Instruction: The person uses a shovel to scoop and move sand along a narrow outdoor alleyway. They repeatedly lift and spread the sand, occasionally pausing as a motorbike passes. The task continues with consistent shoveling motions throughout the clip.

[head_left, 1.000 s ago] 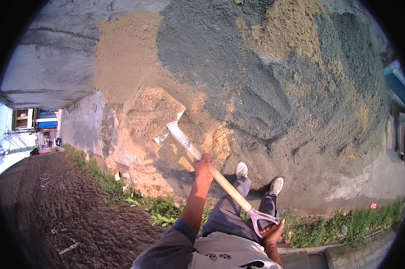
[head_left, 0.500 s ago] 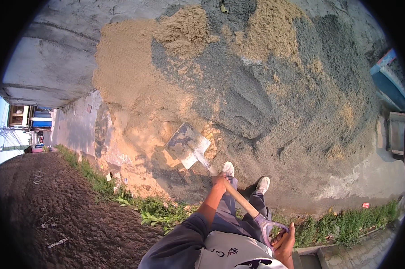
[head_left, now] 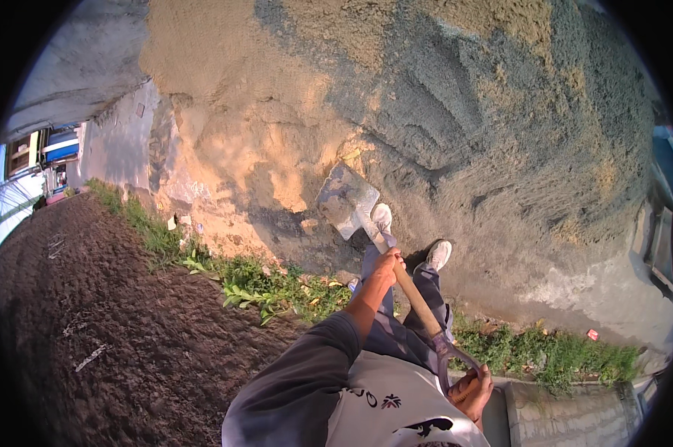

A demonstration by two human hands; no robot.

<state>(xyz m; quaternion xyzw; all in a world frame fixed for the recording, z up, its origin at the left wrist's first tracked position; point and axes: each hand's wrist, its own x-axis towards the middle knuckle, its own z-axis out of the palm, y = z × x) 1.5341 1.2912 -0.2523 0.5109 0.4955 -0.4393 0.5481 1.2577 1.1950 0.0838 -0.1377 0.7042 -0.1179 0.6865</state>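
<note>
Our left grip (head_left: 387,267) wraps round the shovel (head_left: 418,302), our right grip (head_left: 473,393) curls on its end handle (head_left: 444,346)! There's the blade (head_left: 348,200), just left of our left shoe (head_left: 381,217), over sandy ground (head_left: 281,182); whether touching, we can't tell.

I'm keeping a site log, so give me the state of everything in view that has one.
Left hand: closed around the shovel shaft
Right hand: curled around the end handle
Shovel blade: unloaded, stained
Sand: loose, tan, patchily mixed with grey material
Shoes: worn on the feet
Weeds: green, growing
</note>
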